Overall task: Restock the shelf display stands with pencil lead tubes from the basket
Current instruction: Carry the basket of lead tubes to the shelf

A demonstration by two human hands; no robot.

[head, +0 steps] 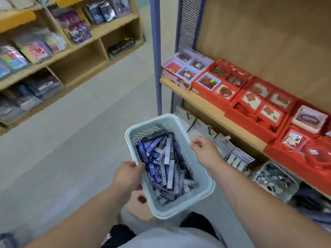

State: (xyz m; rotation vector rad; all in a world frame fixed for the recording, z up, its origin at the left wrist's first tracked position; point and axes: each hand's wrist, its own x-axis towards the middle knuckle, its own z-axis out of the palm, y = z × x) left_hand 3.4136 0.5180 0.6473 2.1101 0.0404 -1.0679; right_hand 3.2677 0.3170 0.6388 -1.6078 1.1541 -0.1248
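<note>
Meanwhile, left hand (127,176) grips the basket (161,118) rim, lead tubes (167,158) beside its thumb; right hand (206,150) fingers curl loosely, grasp unclear.

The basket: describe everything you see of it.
The basket is pale blue plastic, with perforated walls and a rolled rim. It is held tilted above the floor, heaped with purple, lilac and black pencil lead tubes. The left hand grips its left rim, thumb inside; the right hand is by the right rim, contact unclear.

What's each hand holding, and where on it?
Left hand grips the basket by its left rim, thumb inside. Right hand sits at the right rim, fingers curled; a grip there cannot be told.
</note>
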